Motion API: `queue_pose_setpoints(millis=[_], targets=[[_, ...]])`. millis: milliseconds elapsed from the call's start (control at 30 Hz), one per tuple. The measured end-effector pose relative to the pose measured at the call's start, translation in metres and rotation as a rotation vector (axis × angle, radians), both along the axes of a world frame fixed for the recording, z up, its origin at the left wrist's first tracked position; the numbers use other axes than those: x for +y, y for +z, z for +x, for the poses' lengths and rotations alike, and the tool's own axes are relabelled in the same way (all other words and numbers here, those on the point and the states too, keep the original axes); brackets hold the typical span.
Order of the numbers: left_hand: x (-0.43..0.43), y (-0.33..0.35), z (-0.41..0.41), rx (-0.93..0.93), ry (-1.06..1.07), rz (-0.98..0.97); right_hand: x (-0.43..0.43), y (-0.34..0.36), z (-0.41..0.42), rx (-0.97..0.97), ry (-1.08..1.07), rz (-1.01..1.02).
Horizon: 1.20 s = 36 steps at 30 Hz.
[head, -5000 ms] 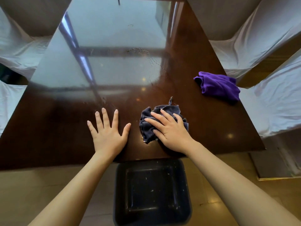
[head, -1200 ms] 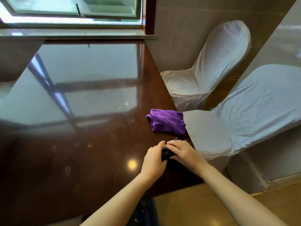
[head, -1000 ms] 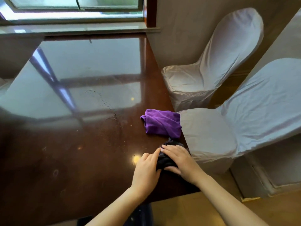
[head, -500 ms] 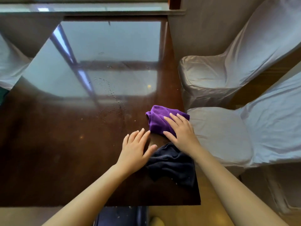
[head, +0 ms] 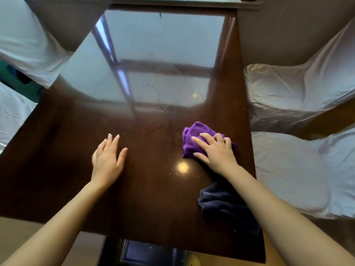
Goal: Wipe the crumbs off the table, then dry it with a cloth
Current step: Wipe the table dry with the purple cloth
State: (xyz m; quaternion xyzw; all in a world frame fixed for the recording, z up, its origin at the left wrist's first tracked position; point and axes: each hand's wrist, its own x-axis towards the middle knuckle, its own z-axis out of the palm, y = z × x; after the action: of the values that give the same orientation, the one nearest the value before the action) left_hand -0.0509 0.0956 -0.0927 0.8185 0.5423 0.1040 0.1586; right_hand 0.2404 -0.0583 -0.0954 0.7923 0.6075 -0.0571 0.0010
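A glossy dark brown table [head: 153,198] fills the view. My right hand [head: 216,151] lies on a bunched purple cloth [head: 192,135] near the table's right edge, fingers curled over it. A dark navy cloth [head: 224,204] lies crumpled at the near right corner, partly under my right forearm. My left hand [head: 107,158] rests flat on the bare table, fingers spread, holding nothing. A trail of water droplets [head: 163,116] shows on the surface just beyond the purple cloth.
Chairs in white covers stand on the right [head: 299,93] and on the left [head: 23,47]. A dark bin [head: 149,254] sits on the floor below the table's near edge. A window is reflected in the tabletop.
Both hands let go of the navy cloth, which now lies at the near right corner. My right hand moved onto the purple cloth. My left hand moved left and lies flat on the table.
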Motion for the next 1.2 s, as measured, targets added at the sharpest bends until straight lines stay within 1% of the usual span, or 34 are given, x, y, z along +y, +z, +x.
queue_pose_setpoints(millis=[167,267,333,400,500,567,700,800,1000,1200], targets=[[0.054,-0.009,-0.042,0.052,0.047,0.003,0.010,0.002,-0.043,0.099,0.014,0.031],[0.094,-0.015,-0.055,0.107,0.002,0.018,0.013,0.005,-0.041,0.057,0.090,0.054],[0.121,-0.018,-0.056,0.136,-0.030,0.025,0.019,0.005,-0.039,0.074,0.117,0.000],[0.148,-0.021,-0.053,0.169,-0.047,0.024,0.030,0.000,-0.047,0.104,0.089,-0.031],[0.182,-0.028,-0.044,0.207,-0.073,0.021,0.048,-0.009,-0.068,0.066,-0.021,-0.021],[0.204,-0.031,-0.036,0.207,-0.085,0.017,0.060,-0.012,-0.075,0.051,-0.084,-0.002],[0.247,-0.032,-0.021,0.193,-0.085,0.034,0.091,-0.013,-0.074,0.048,-0.137,0.053],[0.266,-0.035,-0.017,0.209,-0.046,0.024,0.125,-0.014,-0.068,0.061,-0.194,0.077],[0.269,-0.043,-0.017,0.256,-0.037,0.062,0.224,-0.021,-0.048,0.045,-0.290,0.106],[0.269,-0.044,-0.016,0.290,-0.023,0.093,0.329,-0.027,-0.037,0.062,-0.270,0.137]])
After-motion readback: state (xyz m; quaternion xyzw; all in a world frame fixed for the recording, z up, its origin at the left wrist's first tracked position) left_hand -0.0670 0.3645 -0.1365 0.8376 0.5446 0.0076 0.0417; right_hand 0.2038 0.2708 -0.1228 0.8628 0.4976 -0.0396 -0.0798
